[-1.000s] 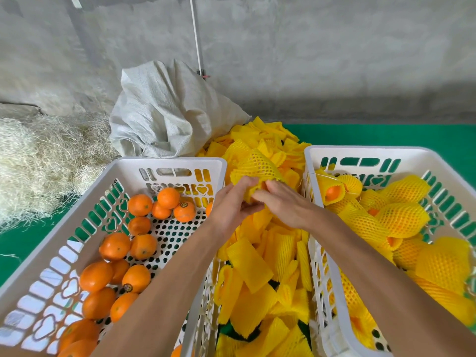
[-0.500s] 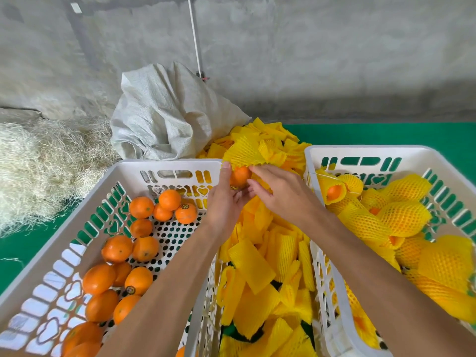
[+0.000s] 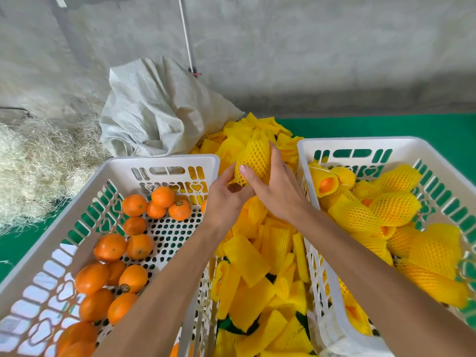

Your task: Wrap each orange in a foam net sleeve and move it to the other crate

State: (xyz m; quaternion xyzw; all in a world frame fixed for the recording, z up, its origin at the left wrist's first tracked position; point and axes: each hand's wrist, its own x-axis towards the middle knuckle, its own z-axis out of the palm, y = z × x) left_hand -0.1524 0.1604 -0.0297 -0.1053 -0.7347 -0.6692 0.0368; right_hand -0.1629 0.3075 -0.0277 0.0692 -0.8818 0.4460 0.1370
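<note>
Now we hold the netted orange [image 3: 255, 161] above the pile of loose foam sleeves [image 3: 257, 266], between the left crate [image 3: 164, 161] and right crate [image 3: 360, 143]. Our right hand [image 3: 278, 191] wraps it firmly, while our left hand [image 3: 224, 194] pinches the sleeve's lower edge.

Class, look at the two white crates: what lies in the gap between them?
In the head view, a pile of loose yellow foam net sleeves fills the gap between the left crate and right crate.
</note>
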